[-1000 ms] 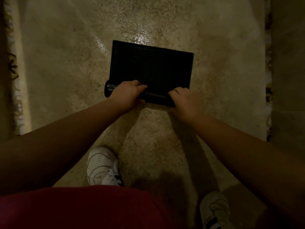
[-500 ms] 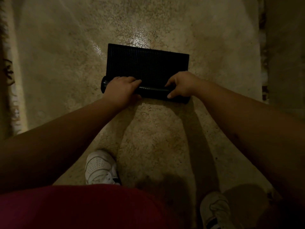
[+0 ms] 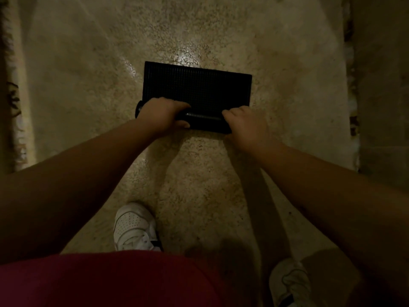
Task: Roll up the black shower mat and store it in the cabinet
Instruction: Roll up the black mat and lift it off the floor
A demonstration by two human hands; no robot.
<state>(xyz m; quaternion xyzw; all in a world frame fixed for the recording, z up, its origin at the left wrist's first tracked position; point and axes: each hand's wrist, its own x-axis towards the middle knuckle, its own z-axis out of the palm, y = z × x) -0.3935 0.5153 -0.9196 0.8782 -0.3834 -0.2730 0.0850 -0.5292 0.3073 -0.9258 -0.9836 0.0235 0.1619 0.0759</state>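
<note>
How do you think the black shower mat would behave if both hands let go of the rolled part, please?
The black textured rubber shower mat is probably floppy, since it curls tightly. The roll under the left hand and right hand may spring open or roll on the glossy speckled floor.

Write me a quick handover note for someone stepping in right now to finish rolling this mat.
Left hand: curled over the left part of the rolled section, gripping it.
Right hand: curled over the right end of the roll, gripping it.
Black shower mat: on the speckled floor; its near edge is rolled into a tight tube, the far part lies flat.
Done: the roll is started, and part of the mat is wound up.
Left: roll the flat part away from you, then carry the roll to the cabinet, which is not in view.
</note>
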